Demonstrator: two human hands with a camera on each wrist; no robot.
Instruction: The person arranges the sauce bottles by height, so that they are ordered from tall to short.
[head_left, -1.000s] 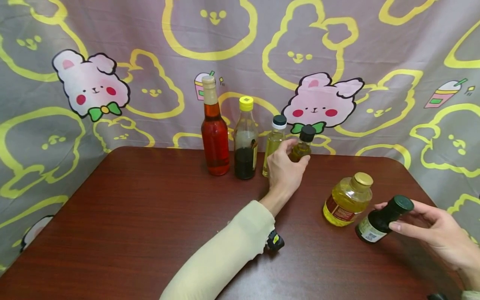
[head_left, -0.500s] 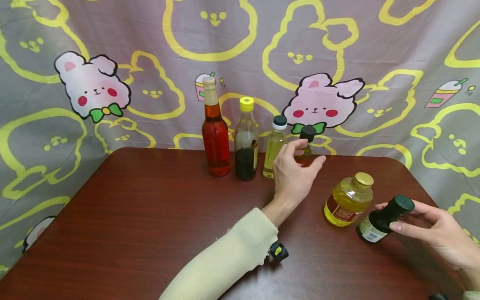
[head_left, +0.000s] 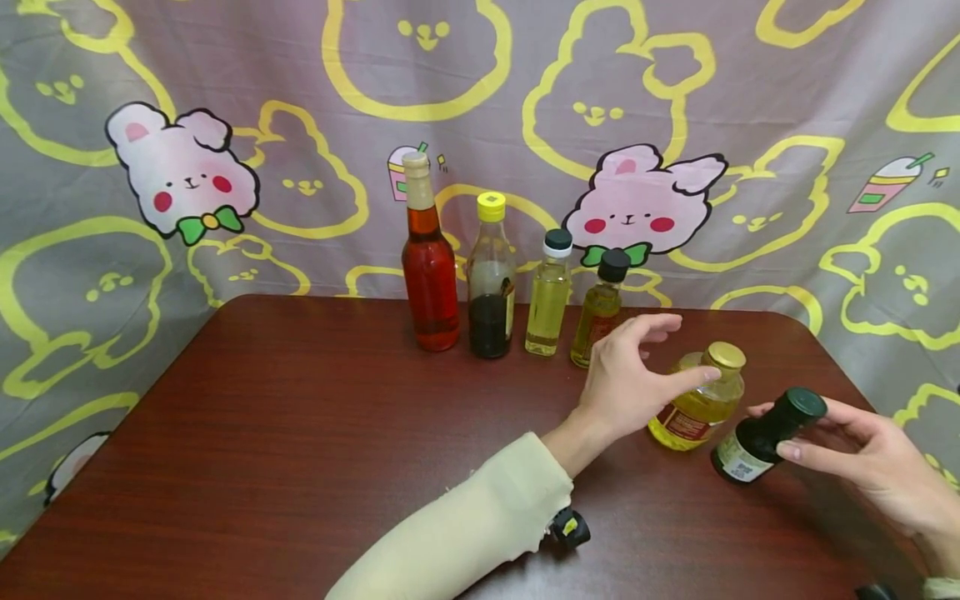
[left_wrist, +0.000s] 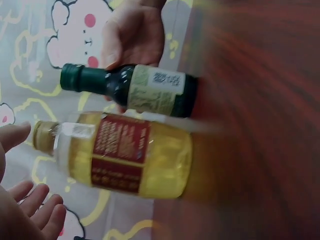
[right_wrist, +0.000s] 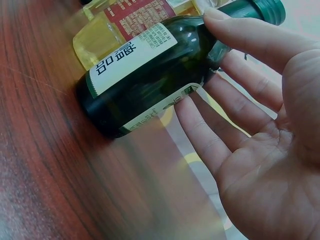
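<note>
My left hand is spread in the head view, thumb pointing toward a squat bottle of yellow oil with a gold cap and red label. Its fingers curve loosely in the left wrist view, apart from the oil bottle, with nothing between them. At the right, my right hand holds a dark green glass bottle around its shoulder. Thumb and fingers lie on opposite sides of that green bottle in the right wrist view. Its base appears to rest on the table.
Along the table's back stand a tall red bottle, a yellow-capped bottle of dark liquid, a slim pale-oil bottle and a small black-capped bottle. A patterned curtain hangs behind.
My left hand has let go of the small black-capped bottle and moved right and nearer, to the yellow oil bottle. My right hand and the green bottle stay in place.
</note>
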